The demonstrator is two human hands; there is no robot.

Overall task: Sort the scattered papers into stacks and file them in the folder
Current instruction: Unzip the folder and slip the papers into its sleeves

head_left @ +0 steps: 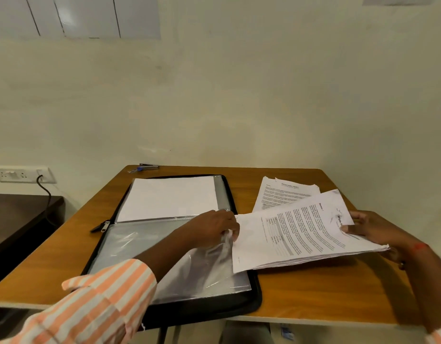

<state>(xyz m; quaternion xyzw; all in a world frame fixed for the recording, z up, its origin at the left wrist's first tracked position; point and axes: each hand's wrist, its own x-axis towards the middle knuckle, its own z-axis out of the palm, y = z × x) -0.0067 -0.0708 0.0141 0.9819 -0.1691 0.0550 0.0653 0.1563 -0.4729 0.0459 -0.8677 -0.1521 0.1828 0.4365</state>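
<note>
Folder (254,301) lies open on counter (313,289), left of centre. Left hand (212,227) fingers pinch the clear sleeve (145,244) edge; lift it wider so the mouth gapes. Paper stack (301,234) hovers at its right, clamped by right hand (378,232), thumb atop; feed corner first, flat. Sleeve mouth hidden behind left hand; print unreadable.
</note>
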